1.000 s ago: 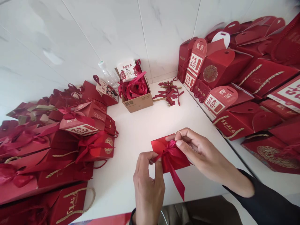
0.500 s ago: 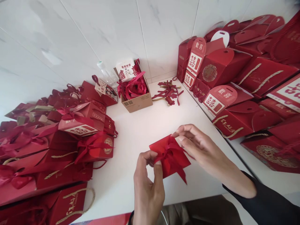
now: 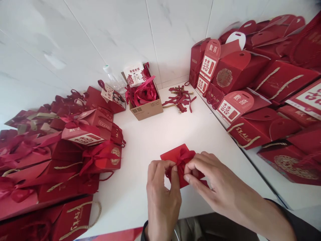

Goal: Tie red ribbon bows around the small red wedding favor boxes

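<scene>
A small red gift box (image 3: 173,153) stands on the white table in front of me, with a red ribbon (image 3: 184,156) tied in a bow on its top. My left hand (image 3: 163,187) pinches the bow's left side near the knot, thumb and forefinger together. On the other side my right hand (image 3: 210,177) has its fingers closed at the ribbon, over the box's right part. The knot and the right tail of the ribbon are partly hidden behind my fingers.
A cardboard box (image 3: 147,111) of red ribbons stands by the wall, a clear bottle (image 3: 112,78) behind it. Dark red cut-out pieces (image 3: 180,98) lie beside it. Red gift boxes (image 3: 100,130) pile up at left, more boxes (image 3: 240,72) at right. The table (image 3: 140,140) is white.
My right hand has moved left and down from the box's far right corner onto the ribbon near the knot. My left hand has shifted slightly right, still at the bow.
</scene>
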{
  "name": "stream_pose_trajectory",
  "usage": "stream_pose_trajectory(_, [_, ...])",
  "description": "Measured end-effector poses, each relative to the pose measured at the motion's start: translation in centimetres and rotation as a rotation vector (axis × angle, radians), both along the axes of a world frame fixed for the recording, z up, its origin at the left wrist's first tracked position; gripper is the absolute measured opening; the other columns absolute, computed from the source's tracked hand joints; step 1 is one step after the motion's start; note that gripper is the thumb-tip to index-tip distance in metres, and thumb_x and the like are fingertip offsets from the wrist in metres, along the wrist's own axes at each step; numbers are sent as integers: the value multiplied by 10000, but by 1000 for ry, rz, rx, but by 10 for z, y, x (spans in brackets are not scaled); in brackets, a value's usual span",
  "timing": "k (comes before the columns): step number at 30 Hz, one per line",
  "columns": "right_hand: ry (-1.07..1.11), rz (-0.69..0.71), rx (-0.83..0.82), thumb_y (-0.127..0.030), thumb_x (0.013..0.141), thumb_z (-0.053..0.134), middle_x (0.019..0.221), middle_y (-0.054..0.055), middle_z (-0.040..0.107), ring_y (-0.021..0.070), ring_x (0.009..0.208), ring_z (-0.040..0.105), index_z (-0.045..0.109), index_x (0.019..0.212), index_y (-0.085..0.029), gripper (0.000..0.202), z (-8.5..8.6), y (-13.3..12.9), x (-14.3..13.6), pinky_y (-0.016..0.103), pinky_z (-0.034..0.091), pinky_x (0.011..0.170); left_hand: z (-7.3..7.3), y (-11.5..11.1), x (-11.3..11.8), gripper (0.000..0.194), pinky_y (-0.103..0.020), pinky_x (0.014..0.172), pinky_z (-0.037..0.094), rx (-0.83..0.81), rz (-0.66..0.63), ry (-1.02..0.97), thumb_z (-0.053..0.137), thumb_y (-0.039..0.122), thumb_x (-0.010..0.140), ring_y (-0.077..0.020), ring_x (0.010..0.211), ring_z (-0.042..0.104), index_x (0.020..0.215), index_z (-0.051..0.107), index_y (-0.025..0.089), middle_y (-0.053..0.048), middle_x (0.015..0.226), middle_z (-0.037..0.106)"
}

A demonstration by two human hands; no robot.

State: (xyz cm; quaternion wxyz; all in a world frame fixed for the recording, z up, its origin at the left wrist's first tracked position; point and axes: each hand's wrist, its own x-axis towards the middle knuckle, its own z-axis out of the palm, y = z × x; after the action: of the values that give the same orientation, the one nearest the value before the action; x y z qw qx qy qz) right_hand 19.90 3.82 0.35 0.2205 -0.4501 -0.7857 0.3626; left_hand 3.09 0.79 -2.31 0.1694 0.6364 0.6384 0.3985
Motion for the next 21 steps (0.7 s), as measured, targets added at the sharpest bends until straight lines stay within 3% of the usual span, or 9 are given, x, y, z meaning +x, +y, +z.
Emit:
stream_pose_trajectory(3, [39, 15, -73, -247, 1034, 536, 916, 1, 647, 205, 858, 596, 580, 932, -270, 114, 7, 0, 5, 371, 500, 793, 0, -2, -3, 137, -279, 672, 512, 3, -2, -13, 542, 153, 981, -168, 762, 610, 965, 647, 239, -26, 868, 629])
stream_pose_trajectory(7, [60, -191, 98, -344, 1052, 494, 1036, 44, 648, 236, 944, 612, 581, 1161, -280, 154, 0, 7, 8, 407, 524, 816, 1, -7, -7, 172, -296, 699, 512, -10, 44, -16, 600, 197, 947, -185, 804, 597, 1112, 625, 240, -31, 903, 626])
stream_pose_trajectory(9, [25, -218, 196, -314, 1036, 500, 1080, 69, 643, 265, 1013, 599, 572, 1219, -264, 203, -7, 12, 8, 446, 520, 849, 2, -9, -7, 122, -296, 687, 500, -39, 67, -15, 607, 212, 938, -188, 792, 582, 1054, 634, 240, -28, 884, 623])
stream_pose_trajectory(11, [14, -197, 218, -251, 1018, 493, 1040, 74, 642, 267, 1005, 599, 596, 1116, -246, 142, -12, 17, 7, 448, 523, 839, 4, -12, -6, 56, -291, 676, 486, -75, 94, -41, 588, 217, 947, -184, 769, 564, 919, 629, 241, -21, 845, 613])
stream_pose_trajectory(15, [33, -203, 177, -212, 999, 484, 990, 68, 637, 252, 961, 618, 575, 964, -247, 103, -11, 18, 8, 385, 528, 734, 5, -14, -4, 121, -277, 667, 475, -79, 141, -78, 558, 216, 966, -177, 765, 562, 864, 615, 248, -9, 828, 618])
stream_pose_trajectory(21, [70, -240, -41, -393, 1039, 499, 1190, 46, 661, 234, 1030, 651, 584, 1170, -302, 181, -5, 15, 8, 337, 517, 660, 2, -13, -8, 126, -253, 683, 481, -36, 73, -80, 542, 145, 963, -146, 753, 580, 947, 601, 255, 14, 827, 628])
